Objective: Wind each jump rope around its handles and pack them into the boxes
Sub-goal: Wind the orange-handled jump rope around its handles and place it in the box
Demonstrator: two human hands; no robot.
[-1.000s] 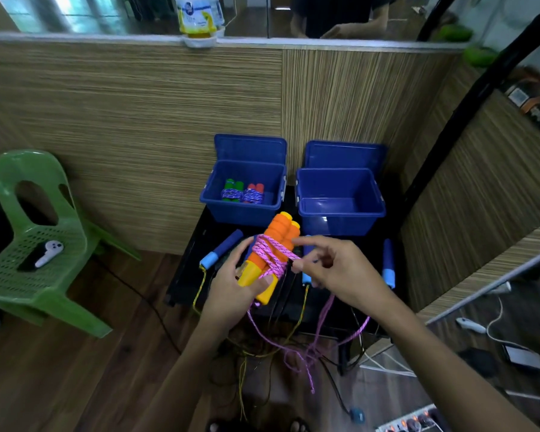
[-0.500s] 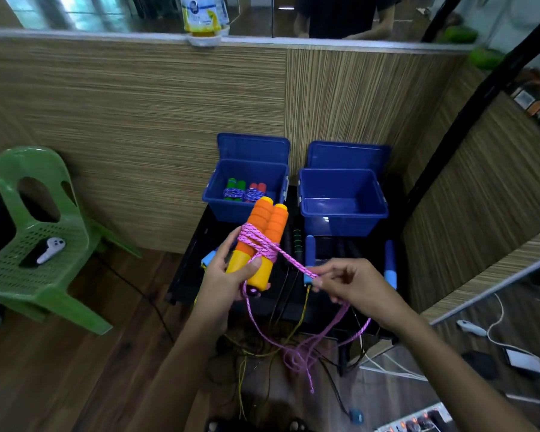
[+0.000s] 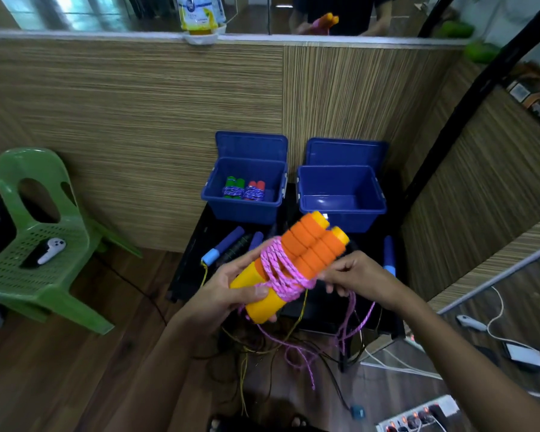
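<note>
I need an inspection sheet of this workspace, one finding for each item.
Surface: black table carrying two blue boxes.
Job's things: orange handles partly wound with pink rope; left box holds two wound ropes; right box holds nothing visible; blue handles lie on the table.
Clutter: white controller on green chair.
Grippers: left hand grips handles; right hand pinches rope.
Cables: white cable and power strip on floor.
Surroundings: wood-pattern partition.
</note>
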